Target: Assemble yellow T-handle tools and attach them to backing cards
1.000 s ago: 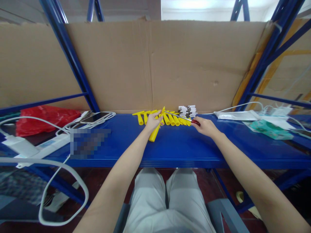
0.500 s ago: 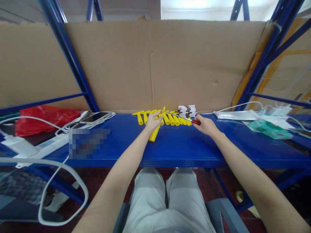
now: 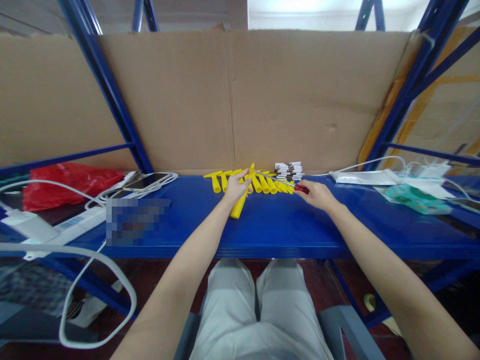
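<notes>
My left hand (image 3: 237,188) is closed around a yellow T-shaped piece (image 3: 237,208), whose wide tube end points down toward me. In my right hand (image 3: 315,194) is the red handle of a screwdriver (image 3: 302,189). Its metal shaft runs left to the top of the held yellow piece; the exact contact of the tip is too small to tell. Several more yellow T-shaped pieces (image 3: 266,186) lie in a row behind and beside my left hand. Small yellow parts (image 3: 285,187) and a stack of white pieces with dark ends (image 3: 294,171) lie between my hands.
The blue table (image 3: 285,225) is backed by a cardboard panel (image 3: 292,100). To the left are a red plastic bag (image 3: 67,185), a power strip (image 3: 82,224), cables and a phone (image 3: 148,182). At right lie a white packet (image 3: 365,177) and a green packet (image 3: 416,199).
My right hand and the screwdriver have shifted very slightly left. My left hand still holds the yellow piece, nearly unmoved.
</notes>
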Demonstrator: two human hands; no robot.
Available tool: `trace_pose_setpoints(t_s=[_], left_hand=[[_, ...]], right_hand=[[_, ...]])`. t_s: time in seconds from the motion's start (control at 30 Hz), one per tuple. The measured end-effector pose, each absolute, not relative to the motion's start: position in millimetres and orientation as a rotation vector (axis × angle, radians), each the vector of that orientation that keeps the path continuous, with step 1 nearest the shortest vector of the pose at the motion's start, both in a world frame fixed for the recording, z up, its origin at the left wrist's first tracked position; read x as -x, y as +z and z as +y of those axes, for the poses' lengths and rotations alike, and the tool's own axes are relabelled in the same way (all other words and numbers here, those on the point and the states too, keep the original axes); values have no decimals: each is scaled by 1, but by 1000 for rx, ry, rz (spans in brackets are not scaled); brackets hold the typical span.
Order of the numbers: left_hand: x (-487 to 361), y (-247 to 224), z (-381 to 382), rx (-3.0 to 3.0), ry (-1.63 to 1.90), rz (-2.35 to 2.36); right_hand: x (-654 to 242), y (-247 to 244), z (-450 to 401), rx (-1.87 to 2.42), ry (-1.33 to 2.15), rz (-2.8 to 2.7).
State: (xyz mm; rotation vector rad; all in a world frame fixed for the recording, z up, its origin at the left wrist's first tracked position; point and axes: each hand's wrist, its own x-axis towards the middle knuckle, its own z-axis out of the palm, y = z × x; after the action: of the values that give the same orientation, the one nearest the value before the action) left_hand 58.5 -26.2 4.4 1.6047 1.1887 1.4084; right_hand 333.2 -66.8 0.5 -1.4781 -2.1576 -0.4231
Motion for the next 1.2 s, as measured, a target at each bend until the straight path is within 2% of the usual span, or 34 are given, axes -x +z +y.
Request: trace_pose_setpoints(t_s=[0.4, 1.2], left_hand=[[-59, 5, -29, -1645, 1424, 1244], [-61, 8, -33, -1677, 1418, 1256]], right_hand=[[-334, -4, -60, 1370, -249, -2094], [-334, -2, -63, 1482, -342, -2122]])
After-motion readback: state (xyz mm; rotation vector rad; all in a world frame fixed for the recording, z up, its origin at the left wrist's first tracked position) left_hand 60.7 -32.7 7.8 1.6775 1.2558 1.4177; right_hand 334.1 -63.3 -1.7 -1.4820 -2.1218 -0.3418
